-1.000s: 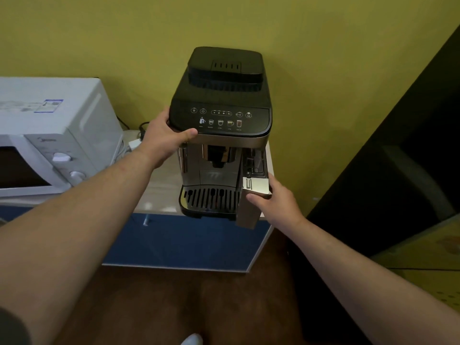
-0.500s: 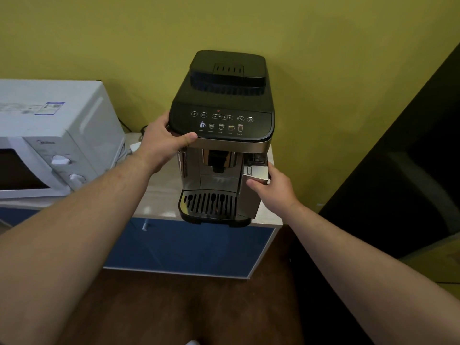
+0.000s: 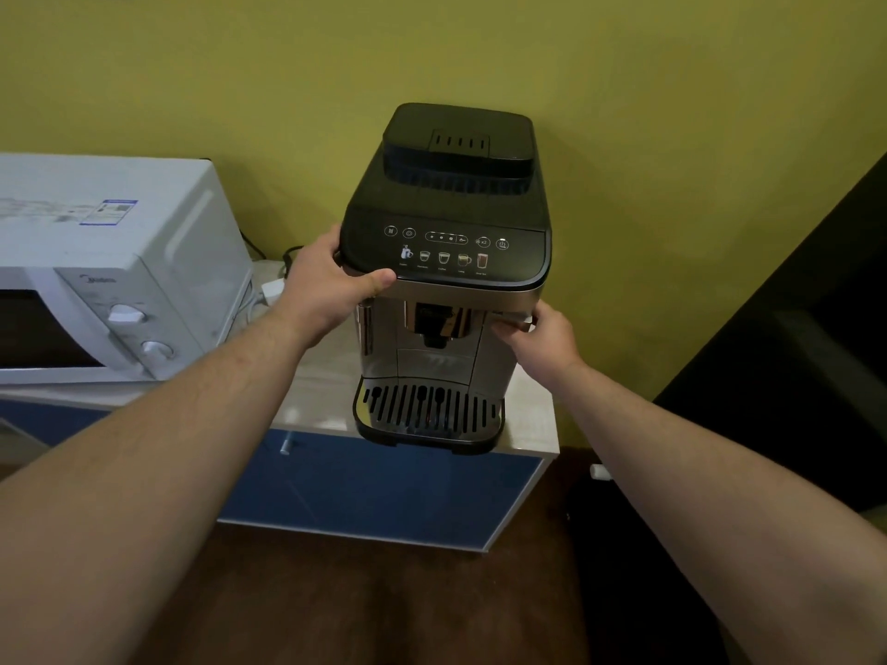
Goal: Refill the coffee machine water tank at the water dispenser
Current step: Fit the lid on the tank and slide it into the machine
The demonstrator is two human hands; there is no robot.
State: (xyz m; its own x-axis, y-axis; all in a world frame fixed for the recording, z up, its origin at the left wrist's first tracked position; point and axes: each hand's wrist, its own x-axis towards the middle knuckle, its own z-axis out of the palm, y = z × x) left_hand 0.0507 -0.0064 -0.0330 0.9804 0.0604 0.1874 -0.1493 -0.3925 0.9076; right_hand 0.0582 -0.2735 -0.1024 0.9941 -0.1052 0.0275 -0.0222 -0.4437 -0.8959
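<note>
Head view: left hand [image 3: 331, 285] grips the coffee machine [image 3: 446, 261] top, right hand [image 3: 545, 338] fingers pinch the water tank [image 3: 497, 371] rim.

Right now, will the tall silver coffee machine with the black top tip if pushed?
Likely stiff and heavy: the coffee machine looks bulky. Tall, with its drip tray overhanging the white counter edge, it might tip forward. Your left hand gripping its top should steady it while your right hand pinches the water tank.
</note>
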